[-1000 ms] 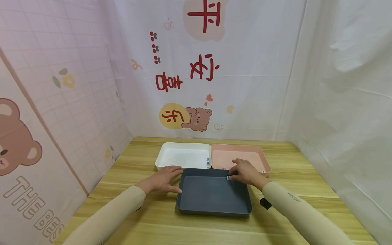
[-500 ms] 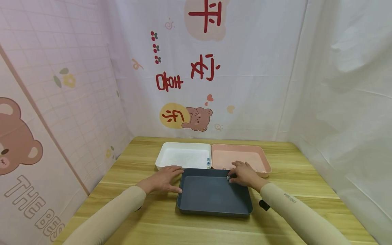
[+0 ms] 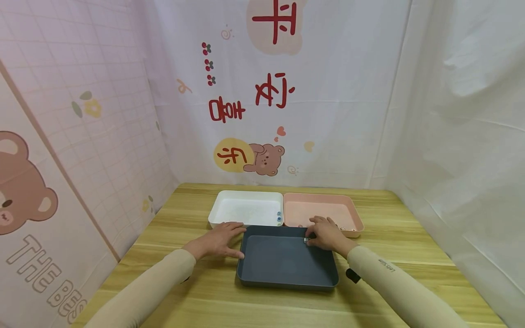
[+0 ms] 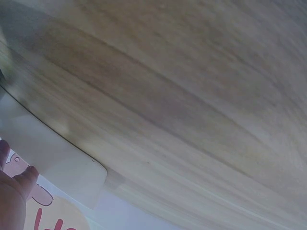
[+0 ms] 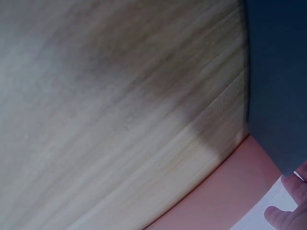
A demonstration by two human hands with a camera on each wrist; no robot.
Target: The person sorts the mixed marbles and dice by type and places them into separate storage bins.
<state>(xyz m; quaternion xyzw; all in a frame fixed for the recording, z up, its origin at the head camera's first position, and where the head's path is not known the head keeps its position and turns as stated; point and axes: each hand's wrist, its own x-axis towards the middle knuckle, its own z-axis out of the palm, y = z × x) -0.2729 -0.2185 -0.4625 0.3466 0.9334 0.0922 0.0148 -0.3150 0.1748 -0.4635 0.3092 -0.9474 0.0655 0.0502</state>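
Note:
A dark grey tray (image 3: 287, 262) lies in front in the head view. My left hand (image 3: 217, 240) is at its left side, fingers spread and the thumb at the rim. Over the tray's back right corner is my right hand (image 3: 326, 234); its thumb and a finger pinch a small white cube (image 3: 306, 240) with dark marks, partly hidden by the fingertips. The left wrist view has part of the left hand (image 4: 14, 191) at its lower left. In the right wrist view, right-hand fingers (image 5: 292, 189) show beside the dark tray's wall (image 5: 278, 86).
Behind the dark tray stand a white tray (image 3: 246, 206) and a pink tray (image 3: 317, 207), side by side. Small blue pieces (image 3: 279, 219) lie at the white tray's right end. Small brown-and-white pieces (image 3: 301, 226) show along the pink tray's near side. Printed cloth (image 3: 336, 100) hangs around the wooden table (image 3: 197, 300).
The small white cube has turned slightly and shifted a little lower at the right fingertips. The left hand and the trays have stayed where they were.

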